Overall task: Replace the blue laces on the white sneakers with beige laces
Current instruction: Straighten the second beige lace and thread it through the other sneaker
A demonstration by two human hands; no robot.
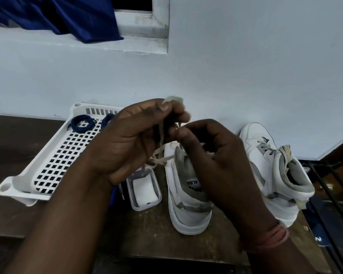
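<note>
Two white high-top sneakers stand on the dark table. Over the left sneaker (186,202) both hands hold a beige lace (158,161) above its tongue. My left hand (135,139) pinches a loop of the lace at the top. My right hand (212,155) pinches the lace just beside it, fingers curled, covering the eyelets. The right sneaker (273,171) by the wall carries a beige lace tied at its collar. Two coiled blue laces (81,123) lie in the white tray.
A white perforated tray (53,161) sits at the left of the table. A small clear plastic box (144,189) stands between tray and left sneaker. A black wire rack (329,194) is at the right edge. The pale wall is close behind.
</note>
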